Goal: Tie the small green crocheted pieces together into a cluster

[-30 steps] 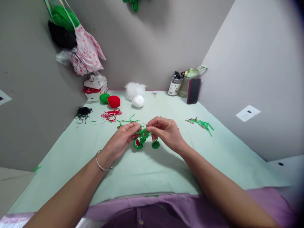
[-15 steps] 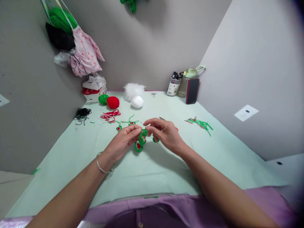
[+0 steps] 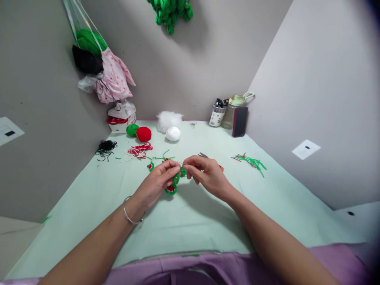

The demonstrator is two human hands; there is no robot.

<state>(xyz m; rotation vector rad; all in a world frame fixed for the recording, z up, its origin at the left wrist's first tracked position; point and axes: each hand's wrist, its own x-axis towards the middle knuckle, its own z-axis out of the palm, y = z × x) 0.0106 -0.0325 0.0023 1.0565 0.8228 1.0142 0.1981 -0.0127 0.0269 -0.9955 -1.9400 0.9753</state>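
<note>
Over the middle of the pale green tabletop (image 3: 192, 221), two bare hands meet at a small green crocheted piece (image 3: 176, 179). Left hand (image 3: 158, 179): narrow pinch, thumb and forefinger closed on the piece's upper part, other fingers curled behind it; silver bangle (image 3: 127, 211) at the wrist. The piece hangs just below and to the right of that pinch, its lower end a rounded green lobe (image 3: 171, 190) with a red middle. Right hand (image 3: 208, 174): thumb and forefinger also drawn close together, pinched on a thin sliver (image 3: 178, 162) that slants up toward the left fingertips; needle or yarn, cannot tell at this size. A dark green rounded part (image 3: 183, 172) sits in the gap between the hands, just under the right fingertips; how it joins the rest is hidden. Scissors (image 3: 203, 155) lie behind the right hand, blades and an orange handle showing past it. Just beyond the left hand, a smaller green-and-red piece (image 3: 150, 166) rests on the cloth, trailing a green tail. Farther back: a red-and-white yarn tangle (image 3: 141, 150), a red ball (image 3: 143, 134) touching a green ball (image 3: 132, 130), and a white ball (image 3: 173, 133) before fluffy white stuffing (image 3: 166, 120). Green yarn ends (image 3: 252, 162) lie well apart, off to the right.
</note>
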